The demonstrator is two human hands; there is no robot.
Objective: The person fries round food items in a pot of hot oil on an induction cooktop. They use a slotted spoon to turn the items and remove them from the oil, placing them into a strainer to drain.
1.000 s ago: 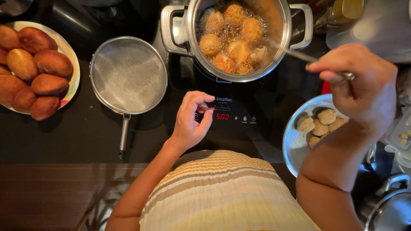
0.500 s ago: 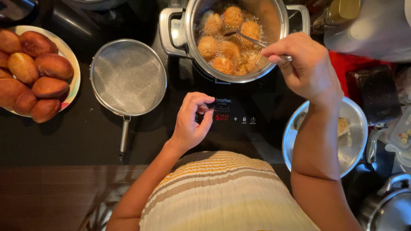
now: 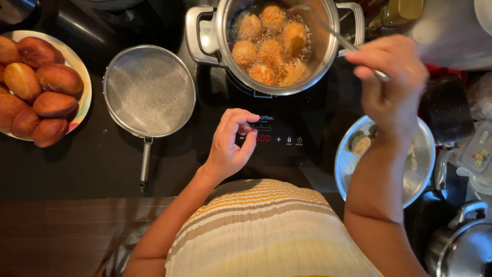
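While the right hand point(image 3: 392, 84) hides its handle, the spoon point(image 3: 328, 28) enters the pot point(image 3: 328, 61).

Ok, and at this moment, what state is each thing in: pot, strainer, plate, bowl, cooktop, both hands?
Pot: on the cooktop, uncovered, oil bubbling around browning balls.
Cooktop: on, red display lit.
Mesh strainer: empty, lying flat.
Plate: piled with fried brown pieces.
Steel bowl: nearly empty, a few uncooked pieces.
Left hand: empty, fingers curled over the controls.
Right hand: gripping a metal utensil that reaches into the pot.
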